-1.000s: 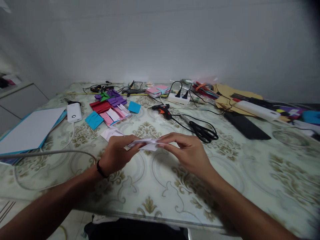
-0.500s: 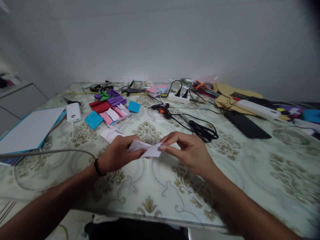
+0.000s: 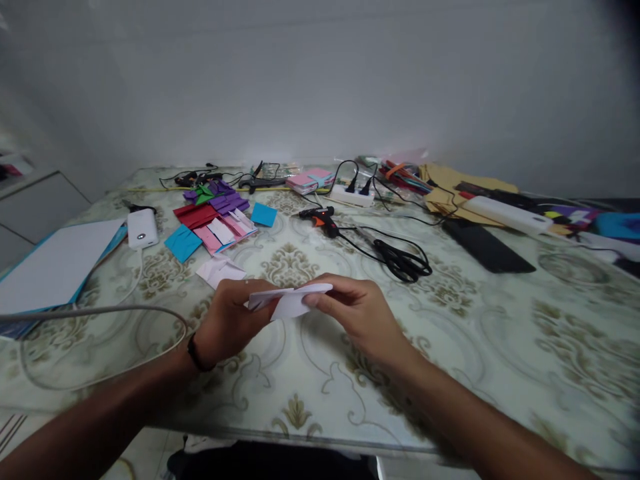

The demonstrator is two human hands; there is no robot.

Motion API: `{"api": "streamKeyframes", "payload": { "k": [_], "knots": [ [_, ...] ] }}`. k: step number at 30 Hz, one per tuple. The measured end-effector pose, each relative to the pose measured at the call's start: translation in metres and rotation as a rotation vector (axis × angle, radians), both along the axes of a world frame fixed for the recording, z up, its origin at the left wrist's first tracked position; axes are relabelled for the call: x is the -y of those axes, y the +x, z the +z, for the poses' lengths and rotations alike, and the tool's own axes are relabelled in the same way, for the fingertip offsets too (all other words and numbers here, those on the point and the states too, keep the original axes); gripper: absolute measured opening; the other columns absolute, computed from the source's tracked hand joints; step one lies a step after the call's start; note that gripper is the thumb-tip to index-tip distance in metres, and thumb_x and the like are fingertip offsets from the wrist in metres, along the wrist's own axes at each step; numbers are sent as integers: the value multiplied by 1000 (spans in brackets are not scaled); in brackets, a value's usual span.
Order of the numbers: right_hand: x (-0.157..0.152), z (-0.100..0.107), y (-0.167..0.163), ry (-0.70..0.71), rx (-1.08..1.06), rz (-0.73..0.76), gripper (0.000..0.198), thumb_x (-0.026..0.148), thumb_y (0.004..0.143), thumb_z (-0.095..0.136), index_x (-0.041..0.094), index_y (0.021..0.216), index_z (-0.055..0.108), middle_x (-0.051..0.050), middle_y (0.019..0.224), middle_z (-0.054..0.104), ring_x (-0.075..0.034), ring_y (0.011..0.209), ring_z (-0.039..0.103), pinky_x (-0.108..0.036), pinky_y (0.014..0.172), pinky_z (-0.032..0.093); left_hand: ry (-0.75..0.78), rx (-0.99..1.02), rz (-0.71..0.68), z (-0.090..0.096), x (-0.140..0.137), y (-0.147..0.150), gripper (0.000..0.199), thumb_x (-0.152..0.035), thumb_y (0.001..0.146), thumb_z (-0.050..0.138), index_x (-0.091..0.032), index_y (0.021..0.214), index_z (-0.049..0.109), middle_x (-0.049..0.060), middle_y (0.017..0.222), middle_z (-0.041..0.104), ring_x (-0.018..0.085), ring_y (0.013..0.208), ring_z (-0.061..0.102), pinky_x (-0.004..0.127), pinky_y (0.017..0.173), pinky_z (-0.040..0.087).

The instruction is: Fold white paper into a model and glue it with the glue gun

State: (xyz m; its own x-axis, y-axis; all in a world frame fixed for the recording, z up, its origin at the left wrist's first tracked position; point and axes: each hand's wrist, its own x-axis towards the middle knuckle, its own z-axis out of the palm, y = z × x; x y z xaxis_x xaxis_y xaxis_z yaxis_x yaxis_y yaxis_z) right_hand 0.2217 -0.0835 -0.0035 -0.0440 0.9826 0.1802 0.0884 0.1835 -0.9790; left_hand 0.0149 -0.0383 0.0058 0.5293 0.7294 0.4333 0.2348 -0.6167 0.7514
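A folded piece of white paper (image 3: 291,305) is held between my two hands above the patterned tabletop. My left hand (image 3: 233,319) grips its left end, thumb in front and fingers behind. At the other end my right hand (image 3: 353,308) pinches it between thumb and fingers. The paper's layers show as thin edges facing me. Just beyond my left hand lies another folded white paper (image 3: 220,270). Behind that are pink folded papers (image 3: 240,225), a red one (image 3: 195,215), purple ones (image 3: 227,202) and a blue one (image 3: 183,243).
A black glue gun (image 3: 320,219) and its coiled cord (image 3: 403,260) lie past my hands. Farther right is a black phone (image 3: 487,247). A power strip (image 3: 353,195) stands near the wall. On the left are a white power bank (image 3: 142,228) and stacked sheets (image 3: 60,260).
The paper is tilted flatter, its top edge turned more toward me. My right fingers have shifted along and behind it. The view has moved slightly.
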Motion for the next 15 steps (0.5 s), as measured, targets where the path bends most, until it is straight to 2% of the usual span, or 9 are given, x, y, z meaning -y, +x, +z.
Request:
{"api": "streamKeyframes", "payload": {
  "k": [4, 9, 15],
  "knots": [
    [2, -1, -1, 54, 20, -39, 17, 38, 83, 76, 22, 83, 79, -2, 78, 73, -17, 74, 65, -27, 68, 48, -15, 28, 11, -1, 4, 1, 16, -24, 85, 69, -14, 74, 75, -1, 61, 64, 9, 54, 51, 20, 53, 40],
    [3, 2, 0, 65, -19, -42, 14, 35, 80, 78, 21, 81, 78, -2, 77, 73, -17, 72, 65, -27, 66, 48, -123, 19, -16, 0, 4, 0, 27, -30, 82, 73, -12, 63, 65, -3, 54, 50, 7, 52, 39, 19, 47, 32],
    [2, 4, 2, 106, -79, -74, 14, 33, 77, 81, 20, 75, 76, -3, 76, 74, -17, 70, 65, -28, 66, 50, -196, 51, -65, 0, 2, -1, 23, -30, 81, 74, -13, 68, 67, -4, 56, 49, 7, 52, 36, 18, 47, 32]
  ]
}}
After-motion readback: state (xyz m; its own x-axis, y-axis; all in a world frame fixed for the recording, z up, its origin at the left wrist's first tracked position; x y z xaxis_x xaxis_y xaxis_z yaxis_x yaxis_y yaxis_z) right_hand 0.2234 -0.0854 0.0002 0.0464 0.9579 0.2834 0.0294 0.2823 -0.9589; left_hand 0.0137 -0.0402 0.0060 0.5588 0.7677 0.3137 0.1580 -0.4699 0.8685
